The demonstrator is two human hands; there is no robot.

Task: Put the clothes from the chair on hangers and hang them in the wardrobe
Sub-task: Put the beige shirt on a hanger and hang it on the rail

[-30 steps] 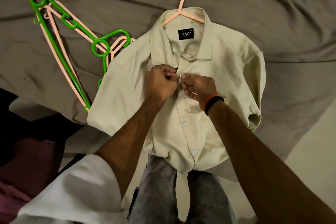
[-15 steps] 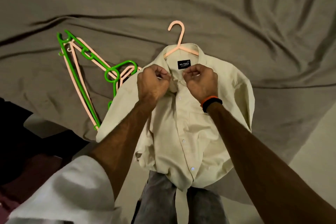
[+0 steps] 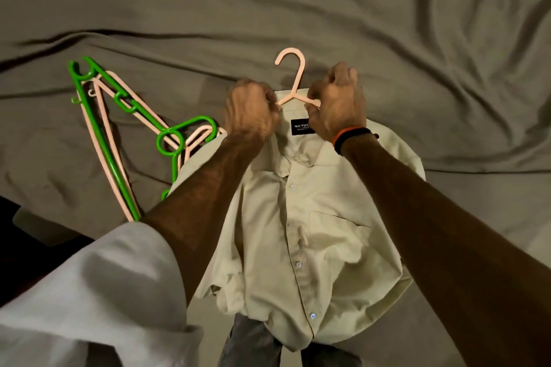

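Observation:
A pale green button-up shirt point(image 3: 316, 235) lies front-up on the bed with a pink hanger point(image 3: 293, 80) inside it, the hook sticking out past the collar. My left hand point(image 3: 250, 113) grips the collar and shoulder on the left side of the hanger's neck. My right hand point(image 3: 338, 104), with an orange and black wristband, grips the collar and the hanger's arm on the right side. The shirt's lower part is bunched and hangs over the bed's edge toward my legs.
A grey-brown wrinkled bedsheet point(image 3: 417, 39) covers the bed. Spare green and pink hangers point(image 3: 119, 131) lie in a pile left of the shirt. A dark chair with clothes point(image 3: 18, 247) shows at the lower left edge.
Both hands have moved up from the shirt's button placket to the collar at the hanger's neck. The shirt has bunched up and slid farther onto the bed.

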